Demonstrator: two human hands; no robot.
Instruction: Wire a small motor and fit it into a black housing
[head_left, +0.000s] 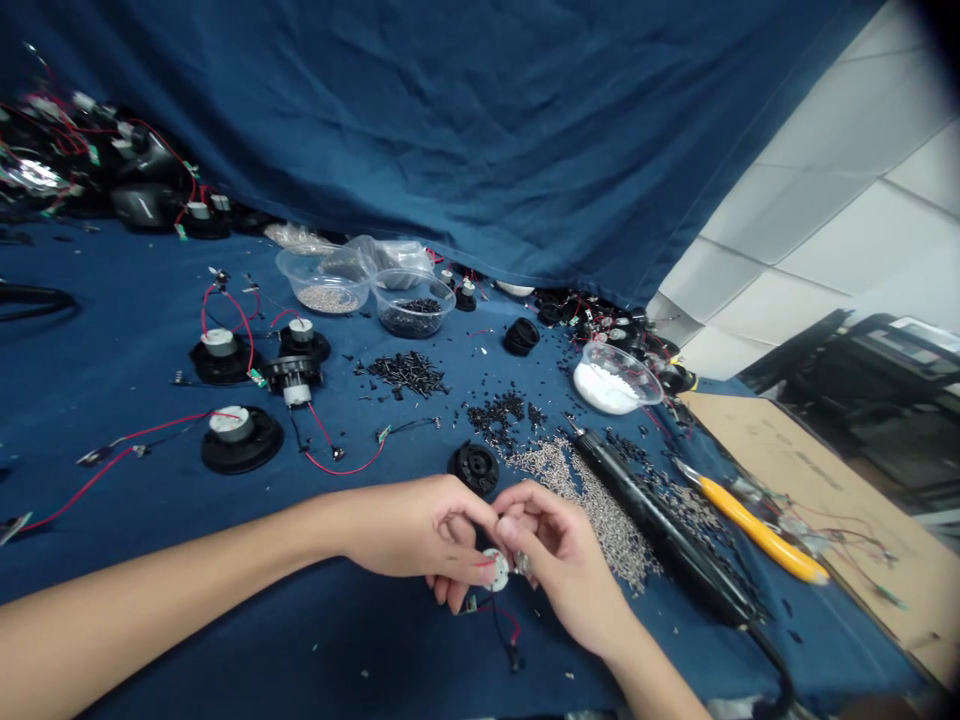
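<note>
My left hand (409, 525) grips a small round motor (496, 572) between thumb and fingers. The motor has a pale face, and its red and black wires (514, 632) hang below the hand. Touching the motor's right side, my right hand (562, 560) has its thumb and index finger pinched together; what lies between them is too small to make out. Just beyond the fingertips a round black plastic housing (475, 466) rests on the blue cloth.
A black electric screwdriver (660, 520) lies right of many silver screws (611, 515), beside a tool with an orange handle (765, 530). Wired motors on black bases (241, 440) stand left. Clear tubs (409, 305) and black screws (409, 373) are farther back; a white-filled tub (611, 385) is right.
</note>
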